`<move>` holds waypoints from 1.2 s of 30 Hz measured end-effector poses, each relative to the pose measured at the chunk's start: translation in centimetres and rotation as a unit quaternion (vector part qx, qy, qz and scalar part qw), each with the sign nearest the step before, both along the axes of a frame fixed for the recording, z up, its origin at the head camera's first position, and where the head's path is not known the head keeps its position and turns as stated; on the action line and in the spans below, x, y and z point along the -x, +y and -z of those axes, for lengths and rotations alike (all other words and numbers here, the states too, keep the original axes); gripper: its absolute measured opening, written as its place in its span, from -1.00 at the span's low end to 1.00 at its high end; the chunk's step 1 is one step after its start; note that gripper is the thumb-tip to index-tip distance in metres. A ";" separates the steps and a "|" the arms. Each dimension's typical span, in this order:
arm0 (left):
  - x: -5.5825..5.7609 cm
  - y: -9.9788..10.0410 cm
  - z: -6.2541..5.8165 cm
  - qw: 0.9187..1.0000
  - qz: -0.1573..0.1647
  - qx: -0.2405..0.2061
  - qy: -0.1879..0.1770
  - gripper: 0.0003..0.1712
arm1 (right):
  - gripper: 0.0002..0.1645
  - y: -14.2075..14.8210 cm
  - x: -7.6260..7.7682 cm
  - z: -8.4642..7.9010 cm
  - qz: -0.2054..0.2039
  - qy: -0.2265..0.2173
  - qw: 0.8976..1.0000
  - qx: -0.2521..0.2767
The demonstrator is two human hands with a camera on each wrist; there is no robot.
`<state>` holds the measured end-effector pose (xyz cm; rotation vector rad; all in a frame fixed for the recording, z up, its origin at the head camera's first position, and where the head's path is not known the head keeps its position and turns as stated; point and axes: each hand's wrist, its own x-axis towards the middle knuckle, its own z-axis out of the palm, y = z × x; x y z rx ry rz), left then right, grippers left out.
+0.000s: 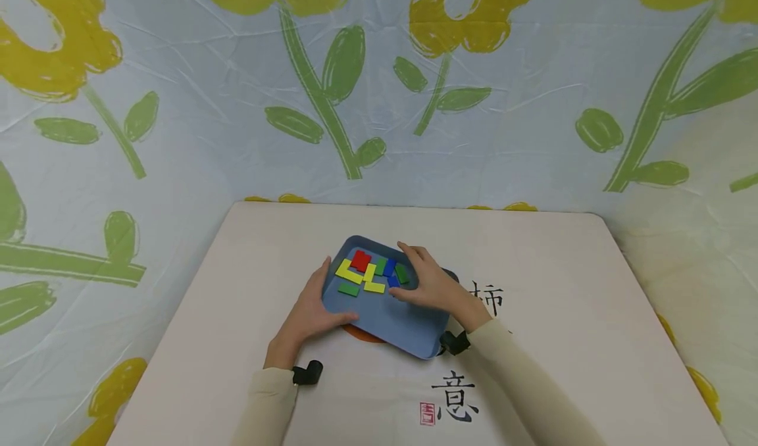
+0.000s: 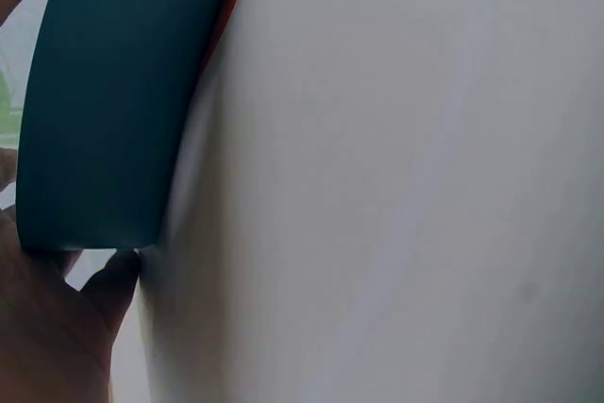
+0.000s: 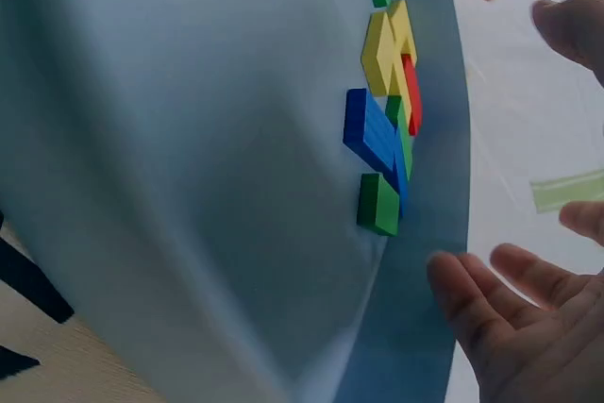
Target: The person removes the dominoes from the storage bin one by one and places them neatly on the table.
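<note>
A blue-grey tray (image 1: 391,321) lies at a slant on the table, with several small flat rectangular blocks inside. Red blocks (image 1: 360,260), yellow blocks (image 1: 349,273), green blocks (image 1: 349,289) and blue blocks (image 1: 389,267) lie clustered toward its far left part. My left hand (image 1: 309,311) grips the tray's left end, fingers along the side and thumb at the near edge. In the left wrist view the thumb (image 2: 115,280) meets the tray's lower end. Over the right half of the tray, my right hand (image 1: 428,281) is spread, holding nothing, its fingertips near the blue and green blocks.
The pale table (image 1: 568,288) carries black brush characters (image 1: 454,396) and a small red seal print (image 1: 427,414). An orange shape (image 1: 362,333) shows beneath the tray's near edge. A flower-patterned cloth (image 1: 509,150) hangs behind and beside the table.
</note>
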<state>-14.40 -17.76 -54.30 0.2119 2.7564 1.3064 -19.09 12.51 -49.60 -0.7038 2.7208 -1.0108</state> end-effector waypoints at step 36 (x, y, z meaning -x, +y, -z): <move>0.5 -0.7 0.2 0.999 0.020 0.000 -0.042 0.51 | -0.42 -1.9 1.8 1.6 -0.027 -0.034 0.997 -0.070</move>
